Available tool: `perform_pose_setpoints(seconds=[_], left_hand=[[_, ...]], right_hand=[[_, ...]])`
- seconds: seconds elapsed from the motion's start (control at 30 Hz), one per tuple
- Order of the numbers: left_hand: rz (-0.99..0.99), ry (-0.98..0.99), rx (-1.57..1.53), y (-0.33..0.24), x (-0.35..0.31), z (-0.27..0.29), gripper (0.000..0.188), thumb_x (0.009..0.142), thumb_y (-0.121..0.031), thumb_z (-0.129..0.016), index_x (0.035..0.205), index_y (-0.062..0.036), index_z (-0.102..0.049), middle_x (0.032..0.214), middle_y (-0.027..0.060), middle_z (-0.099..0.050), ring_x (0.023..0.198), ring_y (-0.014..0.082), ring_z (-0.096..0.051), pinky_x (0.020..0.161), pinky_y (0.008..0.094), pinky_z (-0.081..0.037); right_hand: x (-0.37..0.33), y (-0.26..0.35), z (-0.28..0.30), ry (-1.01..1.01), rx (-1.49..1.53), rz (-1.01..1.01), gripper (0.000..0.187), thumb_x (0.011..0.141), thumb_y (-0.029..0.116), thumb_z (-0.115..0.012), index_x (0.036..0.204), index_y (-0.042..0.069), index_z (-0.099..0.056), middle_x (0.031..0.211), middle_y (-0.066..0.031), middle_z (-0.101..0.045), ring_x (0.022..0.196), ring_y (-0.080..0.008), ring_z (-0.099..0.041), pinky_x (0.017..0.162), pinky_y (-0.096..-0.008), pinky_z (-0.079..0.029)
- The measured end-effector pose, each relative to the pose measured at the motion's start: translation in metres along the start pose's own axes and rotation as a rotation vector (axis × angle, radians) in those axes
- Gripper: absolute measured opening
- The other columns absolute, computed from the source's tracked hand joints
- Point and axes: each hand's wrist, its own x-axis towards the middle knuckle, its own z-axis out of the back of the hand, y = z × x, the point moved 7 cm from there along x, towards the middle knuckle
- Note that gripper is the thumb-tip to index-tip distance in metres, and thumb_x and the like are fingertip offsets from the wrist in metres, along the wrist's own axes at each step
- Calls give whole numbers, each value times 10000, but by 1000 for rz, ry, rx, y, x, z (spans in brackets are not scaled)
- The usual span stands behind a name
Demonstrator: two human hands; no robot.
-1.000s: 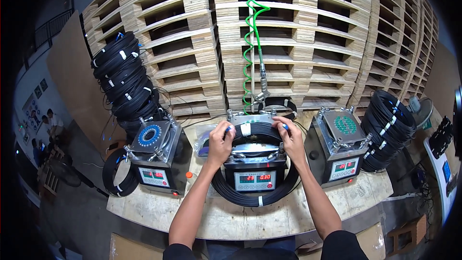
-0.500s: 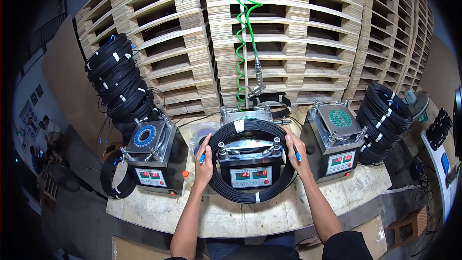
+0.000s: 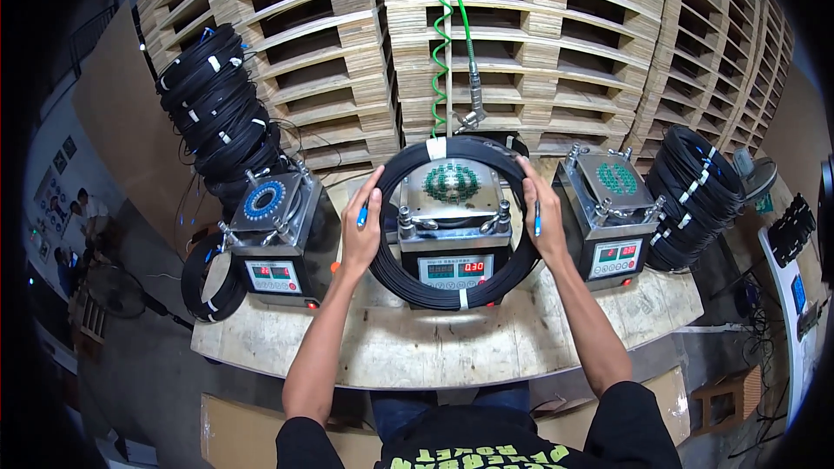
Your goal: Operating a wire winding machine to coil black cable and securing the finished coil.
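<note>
Upright in front of me is a large coil of black cable, bound with white tape at its top and bottom. My left hand is closed on the coil's left side and my right hand on its right side. A blue cable-end connector shows at the left fingers, and another blue connector at the right ones. Through the ring appears the middle polishing-type machine, its metal top plate carrying a round pattern of green fittings. The coil partly covers its lit red display.
A similar machine with a blue ring of fittings stands at left, one with green fittings at right. Stacks of black coils flank them on the wooden table. A green air hose hangs before stacked pallets.
The coil and both hands have risen relative to the machines, still gripping the same sides. The middle machine's top plate now shows through the ring, and its display reading has changed.
</note>
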Motion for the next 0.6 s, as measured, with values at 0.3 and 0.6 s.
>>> perform_pose_setpoints(seconds=[0.3,0.6], left_hand=[[102,32,70,-33,-120,26,387,1056,-203,-493,1374,0,-580,1295,203,-652,1215,305,-613,1043,351,-429],[455,251,119,27,-259,-1,421,985,-200,-633,1347,10,-595,1101,276,-684,1020,375,-677,874,396,-514]], right_hand=[[-109,51,24,79,-60,-78,391,1090,205,-394,1378,-10,-549,1018,-207,-610,911,-314,-589,866,-346,-450],[-254,-11,-16,325,-77,-504,374,1083,239,-451,1343,8,-587,926,-255,-588,847,-382,-595,815,-420,-469]])
